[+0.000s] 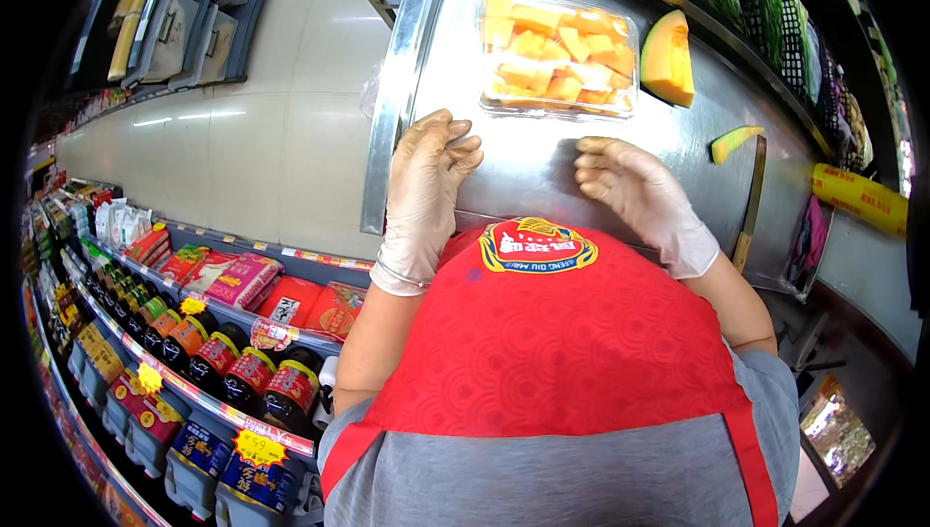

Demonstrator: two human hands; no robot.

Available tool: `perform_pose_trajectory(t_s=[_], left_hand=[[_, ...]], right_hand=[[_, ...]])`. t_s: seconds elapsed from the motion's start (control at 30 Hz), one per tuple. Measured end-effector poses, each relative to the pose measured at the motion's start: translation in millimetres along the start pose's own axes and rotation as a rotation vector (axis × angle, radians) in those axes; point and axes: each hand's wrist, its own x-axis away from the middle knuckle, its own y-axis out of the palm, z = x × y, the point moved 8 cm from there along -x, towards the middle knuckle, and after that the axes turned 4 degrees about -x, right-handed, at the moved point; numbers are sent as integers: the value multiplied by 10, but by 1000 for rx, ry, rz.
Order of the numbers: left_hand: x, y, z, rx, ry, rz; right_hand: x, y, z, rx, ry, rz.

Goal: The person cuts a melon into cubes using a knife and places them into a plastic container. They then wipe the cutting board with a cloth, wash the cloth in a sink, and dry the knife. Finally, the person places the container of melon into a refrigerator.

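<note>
A clear plastic box (pixel 558 55) filled with orange fruit chunks sits on the stainless steel worktop (pixel 523 178); its clear top catches the light. My left hand (pixel 436 171), in a thin translucent glove, hovers near the box's lower left corner with fingers loosely bent. On the other side my right hand (pixel 632 182), gloved likewise, is below the box's lower right corner, fingers curled. Neither hand shows anything in it. Right of the box lies an orange-fleshed melon wedge (pixel 668 62). A strip of rind (pixel 735 142) rests nearer my right hand, beside a long narrow knife (pixel 752 200).
A yellow printed roll (pixel 861 198) lies at the worktop's right end. The worktop's raised metal edge (pixel 407 69) runs along the left. Store shelves with bottles (pixel 290 392) and packets (pixel 236 280) stand close on my left. Leafy vegetables (pixel 759 11) sit beyond the right ledge.
</note>
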Motion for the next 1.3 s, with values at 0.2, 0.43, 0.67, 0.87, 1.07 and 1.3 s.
perform_pose_trajectory(t_s=[0.2,0.43,0.67,0.87,1.07,1.3], left_hand=[[252,81,91,-118,159,-30],[400,-22,252,-159,311,-57],[407,73,334,-246,306,-102],[288,343,652,-211,480,-104],[-289,606,599,-210,570,-145],[-516,811,361,-270,599,-214]], right_hand=[[-353,731,425,-151,107,-127],[-731,884,434,-358,-7,-9],[-802,924,485,-270,-91,20],[20,560,200,271,-18,-22],[339,7,-847,494,-827,351],[-283,-92,-760,237,-762,206]])
